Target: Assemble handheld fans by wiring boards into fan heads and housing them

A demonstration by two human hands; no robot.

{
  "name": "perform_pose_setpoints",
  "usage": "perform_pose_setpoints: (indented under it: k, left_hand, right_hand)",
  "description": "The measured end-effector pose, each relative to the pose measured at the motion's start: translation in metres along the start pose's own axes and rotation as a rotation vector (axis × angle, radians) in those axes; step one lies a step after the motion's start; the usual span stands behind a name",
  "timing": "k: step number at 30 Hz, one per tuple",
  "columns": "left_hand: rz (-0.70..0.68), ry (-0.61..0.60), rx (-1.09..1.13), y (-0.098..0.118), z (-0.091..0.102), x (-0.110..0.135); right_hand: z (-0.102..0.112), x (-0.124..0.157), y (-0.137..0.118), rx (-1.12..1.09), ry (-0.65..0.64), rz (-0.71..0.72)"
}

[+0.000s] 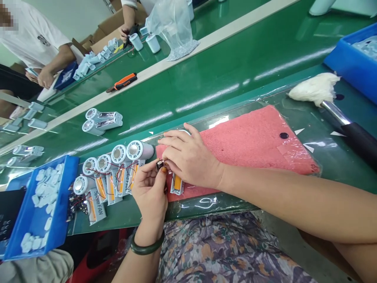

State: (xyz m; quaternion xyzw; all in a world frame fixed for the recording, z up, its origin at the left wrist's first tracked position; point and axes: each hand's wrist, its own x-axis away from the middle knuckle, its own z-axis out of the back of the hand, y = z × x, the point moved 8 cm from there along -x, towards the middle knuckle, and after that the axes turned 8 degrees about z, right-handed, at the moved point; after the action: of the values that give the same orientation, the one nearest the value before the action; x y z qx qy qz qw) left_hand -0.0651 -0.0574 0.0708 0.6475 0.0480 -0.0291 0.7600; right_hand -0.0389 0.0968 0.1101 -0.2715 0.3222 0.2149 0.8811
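Note:
My left hand (150,192), wearing a dark green bangle, pinches a small black electronic part (160,165) with thin wires. My right hand (188,155) sits just above, its fingertips on the same part. Beside my hands lies a row of white cylindrical fan bodies (140,150) with metallic ends and red and black wires. Below them are several printed "Speed Fan" blister cards (97,200) with orange inserts. One more card (176,184) lies partly under my right hand, on a pink towel (253,145).
A blue tray (63,200) of white parts sits at the left. A green conveyor belt (206,106) holds more fan bodies (101,122) and an orange-and-black utility knife (122,81). A co-worker's hand (45,78) works across the belt. A blue bin (347,67) stands at upper right.

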Motion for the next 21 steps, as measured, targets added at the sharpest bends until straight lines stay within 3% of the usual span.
perform_pose_setpoints:
  k: [6, 21]
  left_hand:
    - [0.062, -0.008, 0.005, -0.0004, -0.002, -0.0011]
    - [-0.053, 0.019, -0.092, 0.003, -0.0029, 0.0031]
  right_hand:
    - [-0.0001, 0.0004, 0.0006, 0.012, 0.021, 0.026]
    - [-0.0018, -0.0005, 0.0007, -0.016, -0.023, 0.032]
